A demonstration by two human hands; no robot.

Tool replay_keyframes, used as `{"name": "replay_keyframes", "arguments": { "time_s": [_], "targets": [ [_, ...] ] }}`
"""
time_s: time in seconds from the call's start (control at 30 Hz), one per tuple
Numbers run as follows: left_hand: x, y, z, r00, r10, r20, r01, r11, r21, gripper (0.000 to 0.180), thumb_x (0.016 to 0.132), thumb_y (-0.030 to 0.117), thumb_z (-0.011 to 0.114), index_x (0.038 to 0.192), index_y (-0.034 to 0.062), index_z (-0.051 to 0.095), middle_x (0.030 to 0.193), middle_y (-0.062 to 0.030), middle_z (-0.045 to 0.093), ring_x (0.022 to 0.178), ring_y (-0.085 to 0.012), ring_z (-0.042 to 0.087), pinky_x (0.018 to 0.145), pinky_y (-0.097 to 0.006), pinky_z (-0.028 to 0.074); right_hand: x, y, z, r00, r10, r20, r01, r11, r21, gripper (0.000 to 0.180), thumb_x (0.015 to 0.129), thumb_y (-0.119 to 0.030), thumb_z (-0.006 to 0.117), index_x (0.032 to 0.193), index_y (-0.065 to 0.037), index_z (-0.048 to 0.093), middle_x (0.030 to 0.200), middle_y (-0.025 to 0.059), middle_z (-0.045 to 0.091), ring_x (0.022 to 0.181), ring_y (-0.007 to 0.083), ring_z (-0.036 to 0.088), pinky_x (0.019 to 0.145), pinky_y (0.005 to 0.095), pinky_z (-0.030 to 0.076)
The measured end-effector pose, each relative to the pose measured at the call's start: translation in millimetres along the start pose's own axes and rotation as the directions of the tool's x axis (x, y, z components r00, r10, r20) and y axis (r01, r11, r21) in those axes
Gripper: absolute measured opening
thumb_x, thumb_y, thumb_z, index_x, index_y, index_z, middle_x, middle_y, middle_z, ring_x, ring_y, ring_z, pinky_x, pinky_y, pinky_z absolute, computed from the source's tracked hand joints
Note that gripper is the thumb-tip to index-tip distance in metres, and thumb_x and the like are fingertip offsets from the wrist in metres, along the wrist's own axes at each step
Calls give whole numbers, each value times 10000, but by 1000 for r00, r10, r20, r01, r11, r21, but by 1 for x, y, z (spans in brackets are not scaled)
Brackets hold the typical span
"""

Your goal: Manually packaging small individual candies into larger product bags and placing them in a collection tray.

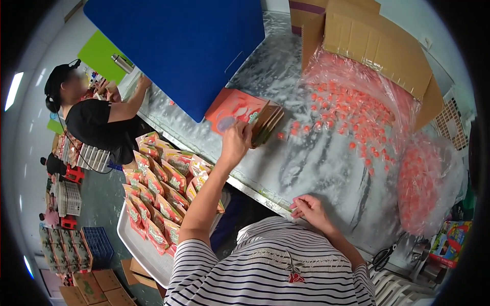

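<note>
On the metal table my left hand [237, 145] is closed at the near edge of a small bunch of flat packaging pouches [269, 121], brown and green at their edges. Beside it lie flat red printed pouches [219, 108] with a clear window. My right hand [310, 210] rests by the table's front edge, its fingers curled together; whether anything is between them is hidden. To the right, small red wrapped pieces [352, 115] spill from a clear plastic bag [380, 86] inside a tipped cardboard box [377, 46].
A white tray [133, 239] full of filled pouches [168, 178] stands at my left. A large blue board [178, 46] rises across the table. Another bag of red pieces [421, 188] and scissors [383, 258] are at the right. A co-worker [92, 115] works beyond the board.
</note>
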State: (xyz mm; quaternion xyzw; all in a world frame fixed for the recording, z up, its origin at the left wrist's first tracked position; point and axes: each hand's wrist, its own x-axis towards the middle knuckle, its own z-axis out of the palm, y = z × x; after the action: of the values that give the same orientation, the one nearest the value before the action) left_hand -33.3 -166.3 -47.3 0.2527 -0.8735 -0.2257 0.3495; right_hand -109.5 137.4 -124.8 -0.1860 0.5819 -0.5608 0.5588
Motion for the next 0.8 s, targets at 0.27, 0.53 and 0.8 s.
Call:
{"name": "replay_keyframes", "arguments": {
  "time_s": [0.27,0.53,0.8],
  "targets": [
    [-98,96,17,714,-298,634,697,391,-602,154,923,160,638,847,27,631,681,39,570,569,-27,475,510,-205,388,-2,-50,21,922,-313,-226,288,948,-137,258,963,-196,560,1071,37,587,882,80,664,789,117,625,723,259,518],
    [-140,114,39,574,-234,785,815,74,-574,63,880,-10,632,853,47,634,844,-8,654,782,-94,606,708,-235,482,-15,-56,17,880,-381,-282,298,907,-297,274,954,-232,559,1036,28,591,759,59,624,671,94,550,591,272,456],
    [-157,106,35,634,-298,714,727,-83,-681,55,890,7,616,886,53,646,899,-29,663,845,-114,612,799,-260,463,-18,-45,10,849,-505,-155,385,792,-473,327,989,-248,482,855,43,548,625,128,564,546,193,514,531,356,422]
  ]
}}
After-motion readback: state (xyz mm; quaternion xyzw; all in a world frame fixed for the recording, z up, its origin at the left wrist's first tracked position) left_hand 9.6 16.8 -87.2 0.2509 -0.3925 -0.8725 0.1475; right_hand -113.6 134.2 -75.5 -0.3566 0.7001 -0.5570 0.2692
